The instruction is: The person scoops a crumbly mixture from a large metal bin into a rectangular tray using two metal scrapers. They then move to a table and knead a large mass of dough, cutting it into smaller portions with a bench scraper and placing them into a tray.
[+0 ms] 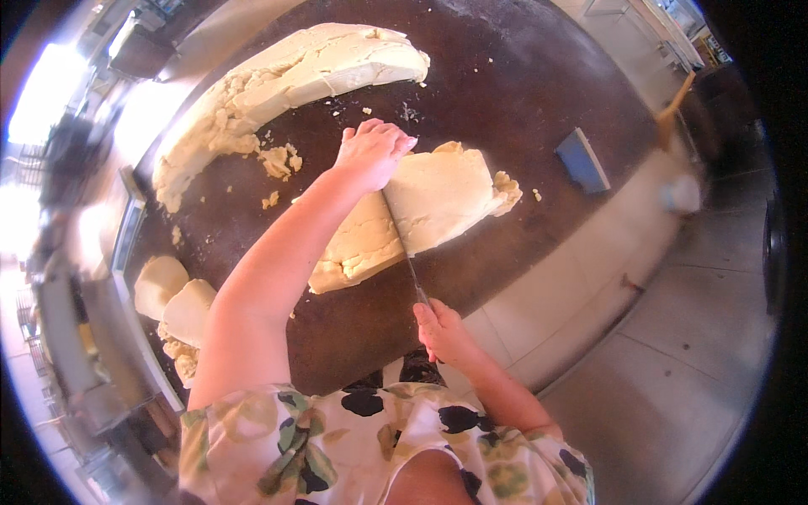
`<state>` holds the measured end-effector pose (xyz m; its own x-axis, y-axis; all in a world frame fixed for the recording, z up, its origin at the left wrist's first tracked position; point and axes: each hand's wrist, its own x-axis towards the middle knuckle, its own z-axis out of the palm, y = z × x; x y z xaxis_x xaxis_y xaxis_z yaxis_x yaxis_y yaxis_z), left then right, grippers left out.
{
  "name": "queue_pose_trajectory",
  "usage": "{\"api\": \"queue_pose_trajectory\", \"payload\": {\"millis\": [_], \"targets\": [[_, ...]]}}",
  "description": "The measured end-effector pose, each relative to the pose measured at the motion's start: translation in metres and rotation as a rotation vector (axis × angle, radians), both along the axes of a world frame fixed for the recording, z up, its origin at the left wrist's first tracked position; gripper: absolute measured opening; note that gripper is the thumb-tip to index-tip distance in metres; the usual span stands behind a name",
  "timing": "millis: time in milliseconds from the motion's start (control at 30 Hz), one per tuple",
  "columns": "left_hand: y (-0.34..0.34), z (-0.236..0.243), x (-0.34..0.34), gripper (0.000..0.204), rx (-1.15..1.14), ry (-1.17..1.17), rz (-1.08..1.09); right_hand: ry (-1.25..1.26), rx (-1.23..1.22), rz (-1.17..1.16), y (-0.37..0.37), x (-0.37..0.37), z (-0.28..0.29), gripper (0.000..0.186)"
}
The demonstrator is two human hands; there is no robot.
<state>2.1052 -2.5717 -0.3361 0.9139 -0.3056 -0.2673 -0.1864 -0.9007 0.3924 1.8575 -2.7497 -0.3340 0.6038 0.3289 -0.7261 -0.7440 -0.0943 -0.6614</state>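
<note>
A thick slab of pale yellow dough (442,194) lies on the dark work table. A long knife (401,231) stands across its middle, its blade pressed into the dough. My right hand (444,332) is closed around the handle at the near side. At the far side, my left hand (374,154) bears down with bent fingers over the far end of the blade, which it hides. The dough has cracked edges and a crumbly right end.
A long curved dough log (295,71) lies at the far left, with loose crumbs (278,160) beside it. Smaller dough pieces (187,311) sit by the table's left edge. A blue scraper (582,162) lies at the right on the dark table top (522,84).
</note>
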Motion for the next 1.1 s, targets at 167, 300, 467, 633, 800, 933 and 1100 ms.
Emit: {"api": "queue_pose_trajectory", "payload": {"millis": [167,300,467,633,800,933,1100], "targets": [[0.005,-0.062,0.015,0.042,0.058,-0.004,0.038,0.025,-0.039,0.026,0.0,0.021,-0.047,0.041],[0.002,-0.091,0.026,0.048,0.197,0.073,0.076,0.067,-0.012,0.027,0.001,0.032,-0.085,0.042],[0.005,-0.086,0.02,0.08,-0.022,0.383,0.314,0.109,0.021,0.007,0.001,0.03,-0.094,0.042],[0.04,-0.042,-0.004,0.088,-0.062,0.616,0.206,0.019,-0.086,0.049,0.015,0.025,-0.087,0.038],[0.08,-0.028,-0.057,0.082,-0.004,0.368,0.187,-0.063,-0.186,0.049,0.058,-0.009,-0.062,0.037],[0.14,0.006,-0.121,0.071,-0.246,0.293,0.413,-0.313,-0.334,0.133,0.098,-0.039,-0.044,0.037],[0.303,-0.006,-0.263,0.048,-0.897,0.077,1.014,-0.731,-0.222,0.372,0.171,-0.058,-0.007,0.029]]}}
